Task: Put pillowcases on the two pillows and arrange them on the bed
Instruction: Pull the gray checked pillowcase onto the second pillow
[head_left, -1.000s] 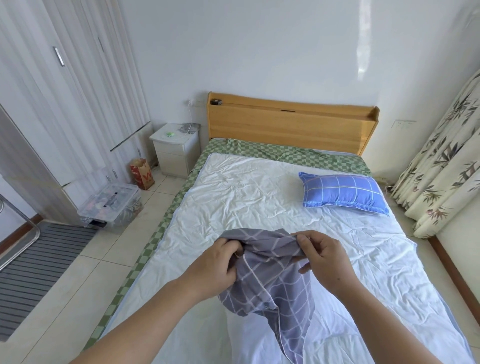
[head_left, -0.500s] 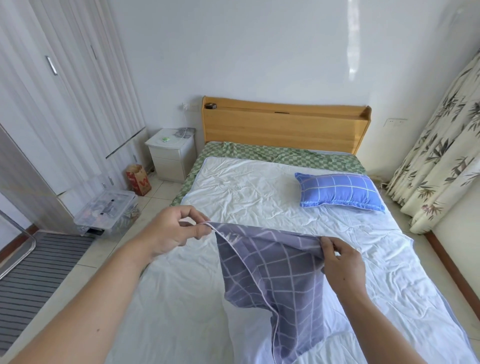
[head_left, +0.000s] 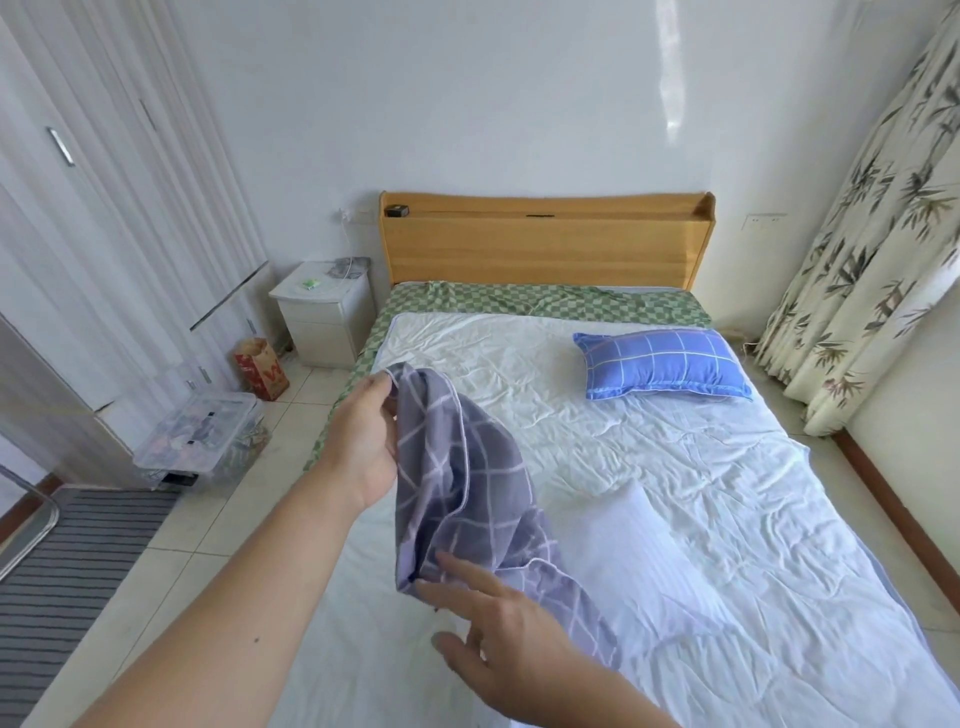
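My left hand (head_left: 363, 447) pinches the top edge of a grey checked pillowcase (head_left: 462, 478) and holds it up over the bed (head_left: 727, 493). The cloth hangs down and drapes onto a bare white pillow (head_left: 634, 561) lying on the white sheet. My right hand (head_left: 509, 629) is low at the front, fingers spread and straight, just below the hanging lower end of the pillowcase and holding nothing. A pillow in a blue checked case (head_left: 660, 364) lies near the headboard on the right side.
A wooden headboard (head_left: 545, 239) backs the bed, with a green checked sheet (head_left: 545, 304) below it. A white nightstand (head_left: 324, 312), a red paper bag (head_left: 262, 366) and a clear storage box (head_left: 202, 436) stand on the floor at left. Patterned curtains (head_left: 872, 249) hang at right.
My right hand let go of the pillowcase edge and dropped toward the front. My left hand lifted its corner up and away, so the cloth now hangs from that hand alone.
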